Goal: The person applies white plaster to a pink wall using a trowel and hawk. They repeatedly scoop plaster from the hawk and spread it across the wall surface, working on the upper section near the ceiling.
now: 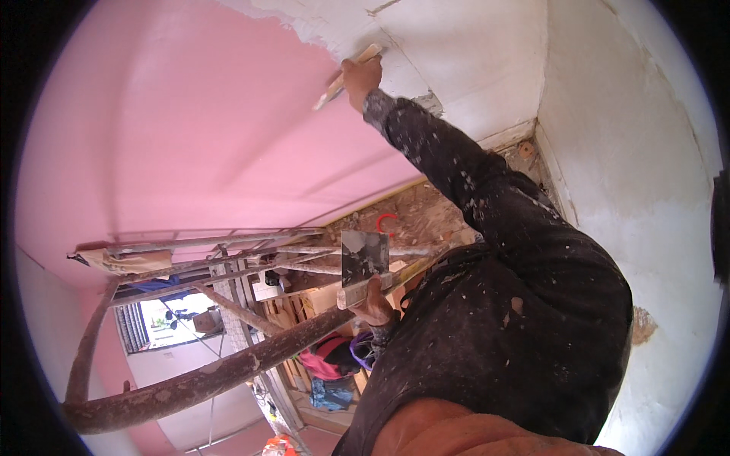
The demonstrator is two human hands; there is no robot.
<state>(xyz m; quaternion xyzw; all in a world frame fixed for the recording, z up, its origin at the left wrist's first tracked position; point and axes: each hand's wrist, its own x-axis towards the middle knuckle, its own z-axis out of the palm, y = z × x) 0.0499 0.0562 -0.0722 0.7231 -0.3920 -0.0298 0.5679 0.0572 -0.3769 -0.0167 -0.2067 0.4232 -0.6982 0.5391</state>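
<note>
Overall: broad smooth pink surface (198, 129), apparently remaining work; ragged-edged white plaster-like area (487, 61), likely covered, though layering is hard to judge. Square grey metal plate (365, 258), pale-edged, gripped in left hand (374, 308). Long narrow pale trowel (330, 95), clasped in right hand (361, 78), at the pink-white border.

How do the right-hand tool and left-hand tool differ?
The right-hand tool shows as a narrow, slanted pale strip; the left-hand tool shows a broad, squarish dark face with pale smears. The right-hand tool is raised by the pink surface; the left-hand tool is beside the dark shirt. Both are gripped.
</note>
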